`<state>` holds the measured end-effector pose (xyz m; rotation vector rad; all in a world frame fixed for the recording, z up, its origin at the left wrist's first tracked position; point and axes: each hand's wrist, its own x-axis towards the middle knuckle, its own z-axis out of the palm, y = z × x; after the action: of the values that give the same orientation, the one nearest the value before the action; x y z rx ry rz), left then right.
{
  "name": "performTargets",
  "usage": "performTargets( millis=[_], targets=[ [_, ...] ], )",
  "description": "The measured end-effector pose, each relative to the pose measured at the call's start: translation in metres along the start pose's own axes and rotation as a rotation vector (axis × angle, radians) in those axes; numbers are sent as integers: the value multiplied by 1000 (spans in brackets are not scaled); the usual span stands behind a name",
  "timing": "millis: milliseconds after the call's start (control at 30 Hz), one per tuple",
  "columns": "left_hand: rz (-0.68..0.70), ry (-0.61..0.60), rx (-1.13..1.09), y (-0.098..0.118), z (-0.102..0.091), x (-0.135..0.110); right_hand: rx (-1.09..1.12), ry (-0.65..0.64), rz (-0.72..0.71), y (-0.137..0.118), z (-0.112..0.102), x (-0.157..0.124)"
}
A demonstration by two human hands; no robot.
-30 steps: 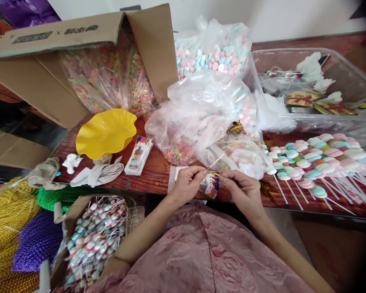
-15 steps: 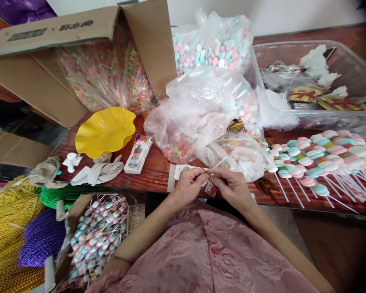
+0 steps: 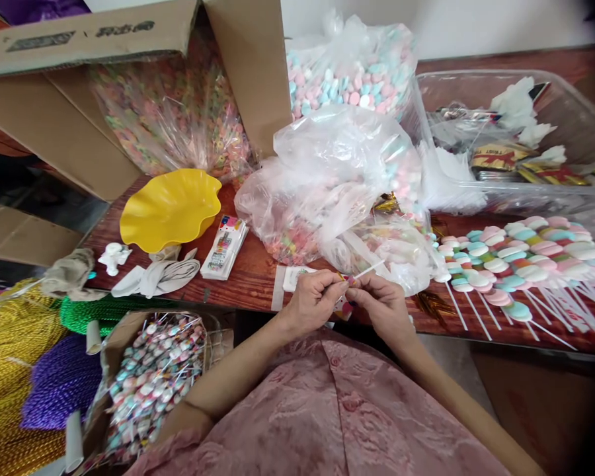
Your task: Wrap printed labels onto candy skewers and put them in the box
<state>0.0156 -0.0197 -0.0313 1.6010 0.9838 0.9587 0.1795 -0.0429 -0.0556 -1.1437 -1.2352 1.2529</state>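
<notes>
My left hand (image 3: pixel 310 301) and my right hand (image 3: pixel 381 305) meet at the table's front edge, fingertips pinched together. Between them a thin white lollipop stick (image 3: pixel 369 269) points up and to the right. A small gold twist tie (image 3: pixel 344 276) shows at the fingertips, along with a bit of pink; the rest there is hidden by my fingers. Under my hands lie printed bags (image 3: pixel 291 279), partly covered. To the right rest rows of marshmallow lollipops (image 3: pixel 520 248) on white sticks, with loose gold twist ties (image 3: pixel 434 307) nearby.
Clear bags of candy (image 3: pixel 347 152) stand behind my hands. A yellow wavy bowl (image 3: pixel 171 208), a bag stack (image 3: pixel 224 248) and white gloves (image 3: pixel 163 277) lie left. A clear bin (image 3: pixel 515 185) stands back right; a box of finished lollipops (image 3: pixel 153 377) sits below left.
The white stick has swung lower and farther right, and more of it shows. My fingertips have shifted slightly right. The view has tilted a little.
</notes>
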Motion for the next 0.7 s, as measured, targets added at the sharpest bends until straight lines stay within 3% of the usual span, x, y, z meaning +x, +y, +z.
performTargets(
  millis=[67, 133, 200, 267, 367, 433, 533, 700],
  targets=[
    [-85, -89, -90, 3, -3, 1, 47, -156, 43, -4, -10, 7],
    [-275, -253, -242, 6, -8, 0, -24, -357, 18, -11, -20, 13],
    [-486, -429, -375, 7, -13, -2, -216, -542, -154, -21, -27, 14],
    [-629, -566, -460, 6, -18, -3, -458, -654, -488, -34, -29, 11],
    [-719, -775, -519, 7, -24, -1, -779, -701, -963, -54, -26, -1],
    [-741, -924, -517, 8, -27, 2, -895, -720, -1121, -64, -24, -8],
    [-733, -1020, -471, 13, -28, 8, -913, -711, -1190, -69, -24, -11],
    [-660, -1026, -443, 21, -23, 12, -920, -696, -1173, -62, -24, -6]
  ],
)
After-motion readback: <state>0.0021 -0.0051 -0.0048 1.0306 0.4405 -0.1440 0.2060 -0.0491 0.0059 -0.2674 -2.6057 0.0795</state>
